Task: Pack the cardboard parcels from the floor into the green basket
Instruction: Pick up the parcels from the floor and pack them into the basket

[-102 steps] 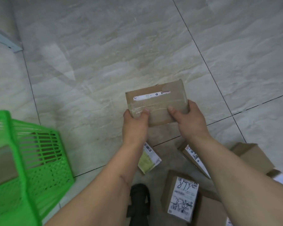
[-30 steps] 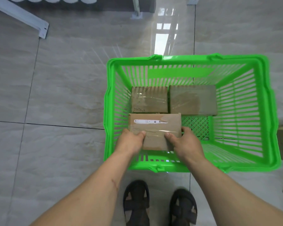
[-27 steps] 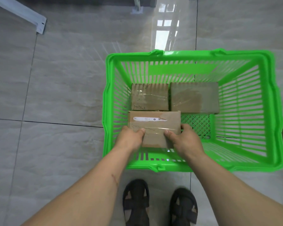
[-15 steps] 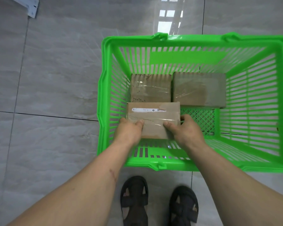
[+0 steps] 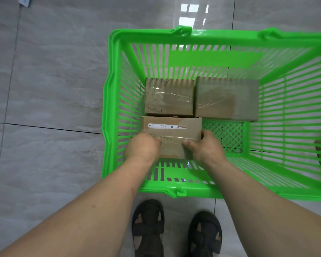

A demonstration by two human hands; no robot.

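Gripping parcel [image 5: 171, 135] — left hand [image 5: 142, 148], right hand [image 5: 206, 148] — inside green basket [image 5: 111, 108].

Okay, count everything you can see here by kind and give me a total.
Brown cardboard parcels: 3, one held, two lying in the basket
Green slatted plastic basket: 1
Black sandals: 2
Total: 6

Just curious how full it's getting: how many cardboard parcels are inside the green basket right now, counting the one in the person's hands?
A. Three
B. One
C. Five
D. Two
A: two parcels, one beside another, lie along the far wall of the green basket, and both hands hold a third parcel in front of them.
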